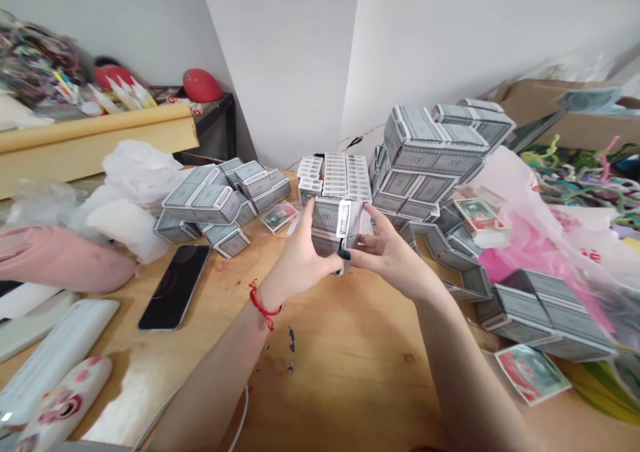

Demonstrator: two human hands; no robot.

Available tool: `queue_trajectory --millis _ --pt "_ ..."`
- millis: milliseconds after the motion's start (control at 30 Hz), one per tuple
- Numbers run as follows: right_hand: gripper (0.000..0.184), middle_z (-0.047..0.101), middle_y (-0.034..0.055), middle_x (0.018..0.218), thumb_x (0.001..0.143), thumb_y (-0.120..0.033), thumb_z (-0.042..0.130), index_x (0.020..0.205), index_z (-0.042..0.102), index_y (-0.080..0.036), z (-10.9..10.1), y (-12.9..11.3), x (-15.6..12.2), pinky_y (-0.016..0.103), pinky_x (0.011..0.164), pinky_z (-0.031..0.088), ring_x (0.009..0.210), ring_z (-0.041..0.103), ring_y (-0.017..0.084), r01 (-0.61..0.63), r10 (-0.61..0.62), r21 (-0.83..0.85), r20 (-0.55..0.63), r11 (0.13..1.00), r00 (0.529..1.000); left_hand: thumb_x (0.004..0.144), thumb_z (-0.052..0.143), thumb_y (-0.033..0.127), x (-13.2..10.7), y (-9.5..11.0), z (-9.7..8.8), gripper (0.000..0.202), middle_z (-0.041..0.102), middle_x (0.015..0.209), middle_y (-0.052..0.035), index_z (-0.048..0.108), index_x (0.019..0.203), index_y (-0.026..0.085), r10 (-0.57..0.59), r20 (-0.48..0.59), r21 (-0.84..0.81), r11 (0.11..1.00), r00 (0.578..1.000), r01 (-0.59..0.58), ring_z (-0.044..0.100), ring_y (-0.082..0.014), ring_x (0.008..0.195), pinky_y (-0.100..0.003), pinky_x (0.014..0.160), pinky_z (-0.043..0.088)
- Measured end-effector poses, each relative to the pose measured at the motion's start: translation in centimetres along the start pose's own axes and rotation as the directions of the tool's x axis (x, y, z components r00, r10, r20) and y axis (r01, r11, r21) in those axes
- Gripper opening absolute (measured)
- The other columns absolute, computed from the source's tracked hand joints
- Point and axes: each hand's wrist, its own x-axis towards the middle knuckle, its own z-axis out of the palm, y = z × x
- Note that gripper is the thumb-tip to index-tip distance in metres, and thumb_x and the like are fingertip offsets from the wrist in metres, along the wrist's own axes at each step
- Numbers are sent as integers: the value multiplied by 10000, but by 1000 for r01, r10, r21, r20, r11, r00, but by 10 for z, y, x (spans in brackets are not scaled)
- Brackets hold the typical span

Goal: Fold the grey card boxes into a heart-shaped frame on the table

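Between both hands, above the middle of the table, is a block of grey-patterned playing cards. A white-edged strip shows on its near face. My left hand grips the block's left side, its thumb along the lower front. My right hand holds the right side, its dark-nailed thumb pressed at the lower front edge. The fingers behind the block are partly hidden. Just beyond it stand stacked packs of cards with white ends facing me.
Grey card blocks are piled at the left and higher at the right. A black phone lies left of my arm, near a white keyboard. Opened card packs and a pink plastic bag are at the right.
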Motion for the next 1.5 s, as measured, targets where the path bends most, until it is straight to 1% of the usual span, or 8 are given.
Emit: queue_trajectory --millis 167,267,433,567,733,967,1267,1500 --pt "674 665 32 842 666 -366 688 1238 342 -277 -5 -3 -6 316 617 499 693 652 191 -9 -33 -340 -117 940 993 646 622 148 -1 3 -5 850 422 1330 -108 196 1377 220 -37 75 85 996 997 31 485 -262 1145 -410 940 426" --pt "460 649 -14 690 707 -345 651 1100 426 -262 -7 -7 -9 273 568 463 570 618 156 23 -64 -529 -58 848 996 644 620 177 -1 4 -11 846 437 1323 -99 199 1377 205 -69 150 186 982 986 40 500 -255 1127 -394 940 425" --pt "262 605 -42 605 768 -261 577 1008 474 -235 0 -4 -6 235 566 435 529 580 120 181 -118 -517 152 837 981 585 662 229 1 -3 -18 884 371 1382 -101 255 1368 182 -115 174 374 926 978 42 377 -296 1240 -413 999 365" --pt "105 579 -54 551 763 -223 566 848 505 -212 7 8 1 220 551 426 496 573 108 183 -70 -456 254 871 965 599 649 242 3 -9 -21 873 375 1381 -99 254 1376 200 -160 219 409 911 963 58 412 -295 1215 -419 979 381" --pt "59 579 -57 472 783 -237 543 826 538 -197 11 15 5 204 520 413 425 543 95 144 0 -457 301 878 953 576 676 267 3 -12 -23 908 388 1372 -107 249 1373 191 -162 267 445 895 950 28 408 -287 1220 -404 974 379" --pt "47 584 -42 480 740 -221 592 737 569 -180 12 15 6 198 565 404 484 540 91 242 -95 -526 291 815 952 572 684 256 4 -4 -20 821 550 1197 -82 332 1313 206 -170 282 416 909 944 39 549 -271 1043 -345 830 464" --pt "140 445 -59 477 708 -180 567 579 513 -165 9 14 6 184 484 306 476 395 67 241 -215 -650 121 721 969 636 585 137 9 -24 -23 809 504 1239 -150 222 1358 168 -220 178 167 967 959 191 589 -223 996 -332 792 489" --pt "32 580 -14 640 720 -194 595 738 581 -172 9 15 6 210 592 394 604 512 102 287 -178 -561 241 776 954 638 634 204 5 -5 -15 650 583 1134 -79 378 1236 204 -157 167 332 939 973 94 580 -228 1003 -337 859 453"
